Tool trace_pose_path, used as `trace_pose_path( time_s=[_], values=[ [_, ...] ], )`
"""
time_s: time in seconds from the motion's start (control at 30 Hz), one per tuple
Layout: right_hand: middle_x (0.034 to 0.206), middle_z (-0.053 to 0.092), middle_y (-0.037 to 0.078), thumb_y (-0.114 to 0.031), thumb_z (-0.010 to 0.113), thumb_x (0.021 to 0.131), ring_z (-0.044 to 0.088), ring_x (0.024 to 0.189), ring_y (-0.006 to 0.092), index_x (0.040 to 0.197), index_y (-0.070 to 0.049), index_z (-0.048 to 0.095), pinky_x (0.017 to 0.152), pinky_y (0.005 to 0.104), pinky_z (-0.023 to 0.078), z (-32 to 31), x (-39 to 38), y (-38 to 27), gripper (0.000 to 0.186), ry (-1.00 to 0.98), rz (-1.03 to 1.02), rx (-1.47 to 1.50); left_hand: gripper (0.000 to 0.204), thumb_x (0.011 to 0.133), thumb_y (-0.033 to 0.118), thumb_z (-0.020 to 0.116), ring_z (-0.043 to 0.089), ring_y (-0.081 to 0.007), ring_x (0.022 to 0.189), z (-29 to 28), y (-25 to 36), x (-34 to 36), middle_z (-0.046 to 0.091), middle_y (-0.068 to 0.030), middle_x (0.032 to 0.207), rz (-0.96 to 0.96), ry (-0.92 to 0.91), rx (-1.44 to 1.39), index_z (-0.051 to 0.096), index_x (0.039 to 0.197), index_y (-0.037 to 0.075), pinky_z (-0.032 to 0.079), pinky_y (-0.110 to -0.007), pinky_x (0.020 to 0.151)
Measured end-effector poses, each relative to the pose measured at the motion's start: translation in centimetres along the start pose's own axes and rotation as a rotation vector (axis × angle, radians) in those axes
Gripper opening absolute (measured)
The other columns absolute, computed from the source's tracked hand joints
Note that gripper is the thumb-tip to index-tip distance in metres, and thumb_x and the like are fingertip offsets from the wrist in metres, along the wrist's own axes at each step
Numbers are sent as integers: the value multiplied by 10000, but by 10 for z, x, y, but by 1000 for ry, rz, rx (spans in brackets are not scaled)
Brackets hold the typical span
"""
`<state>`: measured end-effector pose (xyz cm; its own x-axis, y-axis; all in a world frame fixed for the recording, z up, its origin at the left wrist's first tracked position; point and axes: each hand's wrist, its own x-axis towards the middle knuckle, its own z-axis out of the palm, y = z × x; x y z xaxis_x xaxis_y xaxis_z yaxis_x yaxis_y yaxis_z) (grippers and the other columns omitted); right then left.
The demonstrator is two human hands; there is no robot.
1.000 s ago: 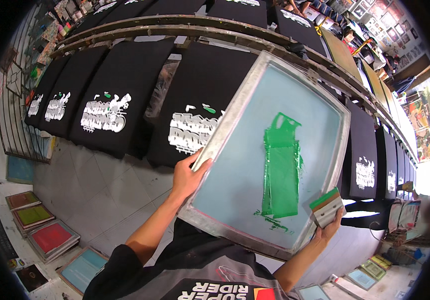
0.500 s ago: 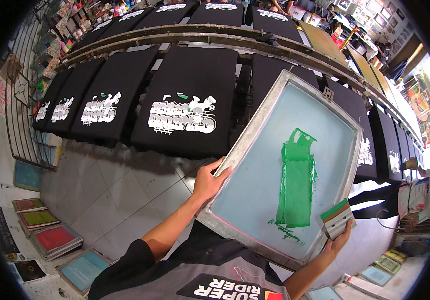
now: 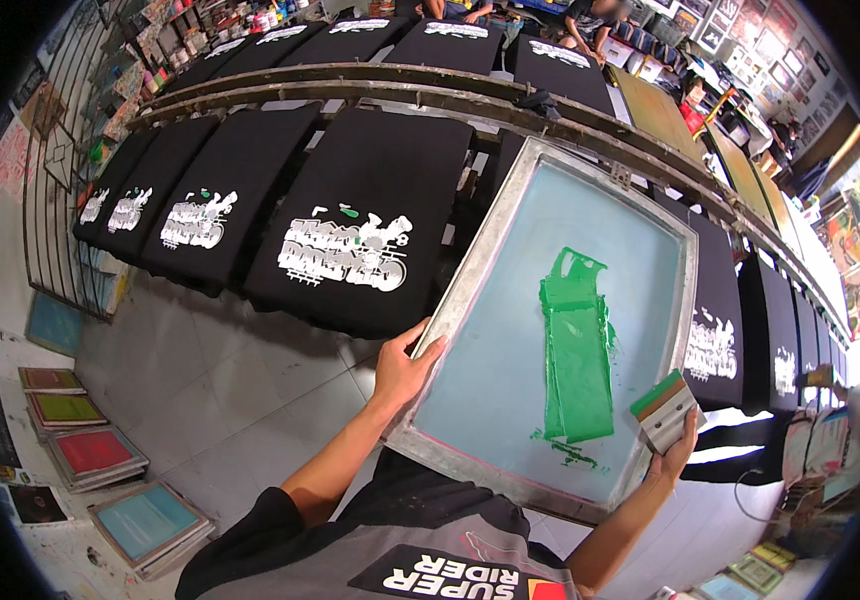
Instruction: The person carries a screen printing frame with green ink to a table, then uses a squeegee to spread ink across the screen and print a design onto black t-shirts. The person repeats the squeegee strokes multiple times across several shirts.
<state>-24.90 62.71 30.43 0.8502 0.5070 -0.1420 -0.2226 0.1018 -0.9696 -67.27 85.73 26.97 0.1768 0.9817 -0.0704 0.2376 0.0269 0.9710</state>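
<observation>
My left hand point(image 3: 402, 370) grips the left side of a large metal-framed printing screen point(image 3: 480, 360), held tilted in front of me. On its pale blue mesh lies a long smear of thick green ink point(image 3: 575, 370). My right hand point(image 3: 675, 450) is closed on a squeegee point(image 3: 665, 410) with a green-edged blade, at the screen's lower right side. Just beyond the screen, several black T-shirts point(image 3: 360, 180) are stretched on boards, printed with white-grey graphics and small green marks. The fingertips behind the screen's frame are partly hidden.
Metal rails point(image 3: 350, 95) run between two rows of boards. Co-workers point(image 3: 590, 30) are at the far side. Framed screens lie stacked point(image 3: 90, 450) at lower left. A wire rack point(image 3: 65, 230) stands at left, paint containers point(image 3: 240, 15) at the back, tiled floor point(image 3: 210, 380) below.
The screen has shifted right relative to the shirts, showing more of the nearest printed one. In the last half second it rose slightly in view. Both hands keep their grips.
</observation>
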Motion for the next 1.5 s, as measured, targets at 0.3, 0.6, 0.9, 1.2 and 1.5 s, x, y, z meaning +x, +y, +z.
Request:
trace_pose_path(
  time_s=[0.3, 0.6, 0.9, 1.2, 1.5],
  values=[
    [1184, 685, 128, -386, 618, 1025, 692, 1035, 230, 1310, 17, 600, 881, 378, 569, 44, 101, 12, 494, -120, 77, -14, 541, 923, 264, 777, 704, -179, 1054, 22, 0, 48, 748, -185, 1173, -35, 100, -5, 635, 1331, -61, 529, -304, 937],
    [1166, 696, 126, -374, 638, 1014, 700, 1010, 230, 1289, 12, 623, 881, 374, 567, 80, 141, 23, 475, -171, 137, 31, 564, 913, 282, 785, 722, -177, 1023, 27, -6, 68, 753, -189, 1161, -79, 187, 58, 631, 1339, -55, 544, -304, 907],
    [1131, 700, 141, -373, 672, 995, 711, 967, 239, 1259, 21, 626, 826, 391, 593, 94, 168, 17, 477, -178, 149, 4, 519, 911, 227, 801, 674, -106, 987, 48, -7, 72, 760, -124, 1134, -124, 236, 0, 652, 1331, -39, 540, -265, 879],
    [1189, 684, 170, -363, 687, 988, 705, 1024, 255, 1266, 50, 603, 878, 402, 585, 90, 196, 22, 505, -227, 128, 70, 521, 910, 263, 791, 714, -138, 951, 68, 4, 88, 771, -167, 1098, -82, 237, 38, 658, 1310, -43, 553, -288, 846],
    [1207, 646, 207, -351, 741, 950, 681, 1072, 268, 1300, 97, 510, 918, 403, 571, 85, 219, 24, 614, -163, 192, 36, 518, 903, 275, 801, 703, -119, 914, 82, 10, 92, 778, -150, 1060, -148, 251, 45, 671, 1301, -31, 552, -283, 826]
  ],
)
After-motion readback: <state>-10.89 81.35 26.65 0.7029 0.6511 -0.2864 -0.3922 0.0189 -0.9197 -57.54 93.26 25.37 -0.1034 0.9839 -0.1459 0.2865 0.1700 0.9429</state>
